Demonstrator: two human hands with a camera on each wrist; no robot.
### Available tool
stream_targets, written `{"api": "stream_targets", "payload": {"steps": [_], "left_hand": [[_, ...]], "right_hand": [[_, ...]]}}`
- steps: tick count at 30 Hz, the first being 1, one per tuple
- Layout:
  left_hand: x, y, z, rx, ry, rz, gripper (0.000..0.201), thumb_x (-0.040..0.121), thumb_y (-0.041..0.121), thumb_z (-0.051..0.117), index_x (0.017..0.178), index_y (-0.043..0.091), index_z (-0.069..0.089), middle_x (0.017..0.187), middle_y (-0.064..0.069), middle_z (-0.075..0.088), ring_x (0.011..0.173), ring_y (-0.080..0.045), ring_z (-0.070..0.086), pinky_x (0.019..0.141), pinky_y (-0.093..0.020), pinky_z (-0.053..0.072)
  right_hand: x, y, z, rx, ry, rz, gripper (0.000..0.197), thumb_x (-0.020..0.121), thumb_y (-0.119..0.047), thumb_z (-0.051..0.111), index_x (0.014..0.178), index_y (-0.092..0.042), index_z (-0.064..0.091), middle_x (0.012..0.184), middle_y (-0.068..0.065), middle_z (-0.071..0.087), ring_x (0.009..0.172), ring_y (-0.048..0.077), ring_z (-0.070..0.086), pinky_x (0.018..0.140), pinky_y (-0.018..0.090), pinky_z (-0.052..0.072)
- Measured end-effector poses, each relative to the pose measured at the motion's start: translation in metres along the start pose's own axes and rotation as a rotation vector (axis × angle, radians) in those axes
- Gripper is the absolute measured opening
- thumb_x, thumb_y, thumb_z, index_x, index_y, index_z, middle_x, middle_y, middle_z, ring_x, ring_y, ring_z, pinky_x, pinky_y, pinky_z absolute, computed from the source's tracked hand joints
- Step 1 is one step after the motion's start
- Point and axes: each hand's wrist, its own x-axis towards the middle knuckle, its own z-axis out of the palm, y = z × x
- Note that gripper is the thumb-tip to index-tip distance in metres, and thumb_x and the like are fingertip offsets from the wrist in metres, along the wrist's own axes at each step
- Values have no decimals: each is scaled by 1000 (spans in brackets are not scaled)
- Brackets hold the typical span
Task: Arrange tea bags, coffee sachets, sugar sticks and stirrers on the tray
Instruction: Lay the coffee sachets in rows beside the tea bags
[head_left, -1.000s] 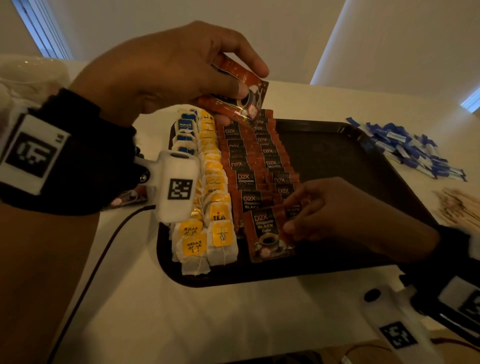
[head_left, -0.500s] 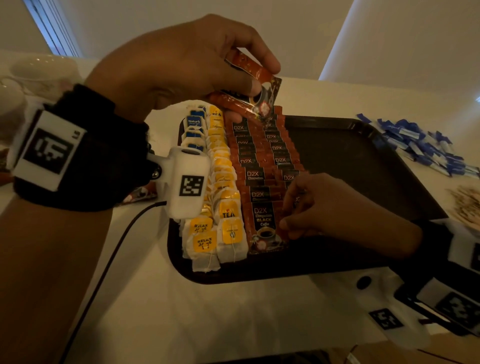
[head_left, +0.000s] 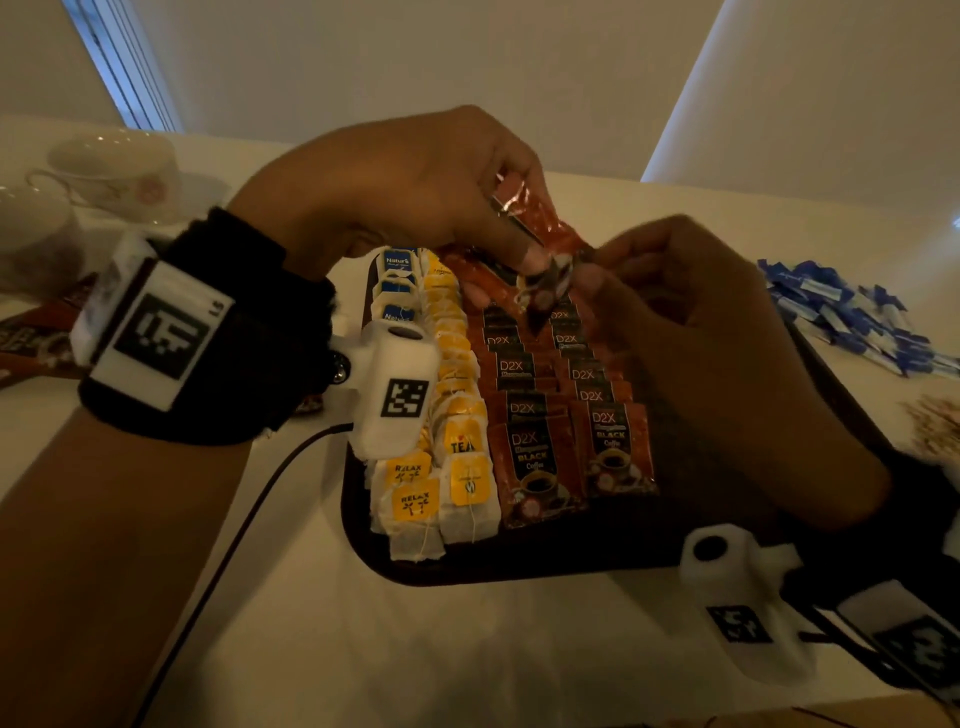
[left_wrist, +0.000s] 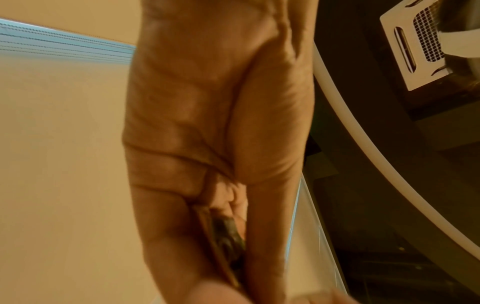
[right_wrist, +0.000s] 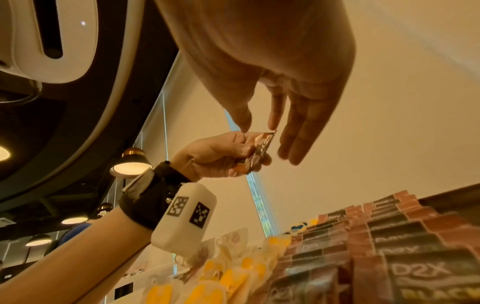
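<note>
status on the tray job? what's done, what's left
Done: tea bags and two rows of coffee sachets lined up on the tray. In hand: left hand grips spare sachets, right hand reaching for one. Left: sugar sticks and stirrers, both off the tray.

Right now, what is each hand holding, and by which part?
Left hand grips a few coffee sachets by one end. Right hand, open, holds nothing.
</note>
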Motion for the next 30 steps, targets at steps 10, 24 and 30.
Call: {"api": "stream_targets", "payload": {"steps": [10,24,30], "left_hand": [[0,1,5,28,-43,36,31,67,19,72,98,15,68,83,-5,74,76,-20,72,63,-23,58],[-7,-3,-14,5,177,35,35,65,35,64,99,27,64,77,8,72,70,-6,68,53,-13,50],[-9,-3,-16,19,185,31,35,65,36,64,99,27,64,76,9,72,68,-5,68,52,-12,50]], "right_hand": [[-4,7,-10,96,21,43,6,78,-20,68,83,-22,66,79,-10,71,74,-2,67,66,9,51],[-41,63,-47,-178,-406,641,11,77,-28,67,78,-17,69,78,-7,68,62,3,58,51,17,41],[-35,64,-41,-267,-500,605,10,76,-31,68,75,-21,69,74,-7,65,50,-8,54,48,13,39]]}}
